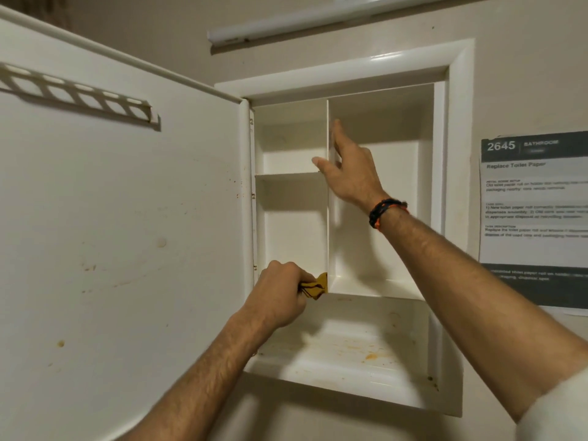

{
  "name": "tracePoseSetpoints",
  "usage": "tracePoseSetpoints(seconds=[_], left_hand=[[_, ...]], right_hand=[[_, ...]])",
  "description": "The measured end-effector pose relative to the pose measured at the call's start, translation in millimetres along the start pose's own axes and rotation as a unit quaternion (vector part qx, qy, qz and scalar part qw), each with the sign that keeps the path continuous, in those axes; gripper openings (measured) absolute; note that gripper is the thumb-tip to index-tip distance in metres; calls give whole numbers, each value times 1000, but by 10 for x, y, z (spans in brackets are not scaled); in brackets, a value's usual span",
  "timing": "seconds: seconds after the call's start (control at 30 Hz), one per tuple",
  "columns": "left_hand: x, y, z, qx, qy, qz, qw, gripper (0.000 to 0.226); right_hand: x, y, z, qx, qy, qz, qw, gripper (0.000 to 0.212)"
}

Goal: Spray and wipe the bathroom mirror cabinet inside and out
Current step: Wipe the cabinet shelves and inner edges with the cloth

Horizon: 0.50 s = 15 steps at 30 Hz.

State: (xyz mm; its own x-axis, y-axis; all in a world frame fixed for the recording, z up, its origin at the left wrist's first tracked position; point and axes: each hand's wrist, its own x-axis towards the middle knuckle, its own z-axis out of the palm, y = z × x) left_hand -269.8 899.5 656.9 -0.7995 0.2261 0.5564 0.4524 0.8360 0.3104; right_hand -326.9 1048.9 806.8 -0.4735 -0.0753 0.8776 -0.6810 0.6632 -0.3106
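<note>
Head view looks up into the cabinet (459, 218), recessed in the wall with its door (121, 218) swung wide open to the left. Only one view is given. The left hand (280, 294) is closed in a fist on a yellow cloth (315, 286), and the cloth sits at the bottom of the lower left compartment, pressed against the foot of the divider (328, 202). The right hand (350, 173) is up on the same divider, thumb on its left face and fingers (337, 135) loosely spread along its right face and front edge; it holds no tool and seems only to steady the panel. A small shelf (286, 175) splits the left side into upper and lower compartments; the tall right compartment is bare. Below them the bottom tray (350, 348) shows orange-brown stains and specks, and the inner face of the door carries spots too, with a slotted rack (79, 97) near its top. A printed notice (534, 218) hangs on the wall to the right. No spray bottle is in view.

By my judgement the step in hand is wiping the inside, at the corner of the lower left compartment. Much looks undone: the stained tray, the spotted door, and the outer mirror face, which cannot be seen from here. The next move probably calls for dragging the cloth out of that corner and down onto the tray, pressing hard on the dried marks, and likely more spray first.
</note>
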Motion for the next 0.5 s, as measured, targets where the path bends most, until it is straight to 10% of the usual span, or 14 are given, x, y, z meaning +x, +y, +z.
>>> tracePoseSetpoints(seconds=[0.3,0.5], left_hand=[[255,-144,-217,-209,165,-140,954,27],[667,-45,-285,-286,284,-254,879,11]], right_hand=[[-451,166,91,84,2,3,996,54],[-408,181,62,70,-54,28,996,79]])
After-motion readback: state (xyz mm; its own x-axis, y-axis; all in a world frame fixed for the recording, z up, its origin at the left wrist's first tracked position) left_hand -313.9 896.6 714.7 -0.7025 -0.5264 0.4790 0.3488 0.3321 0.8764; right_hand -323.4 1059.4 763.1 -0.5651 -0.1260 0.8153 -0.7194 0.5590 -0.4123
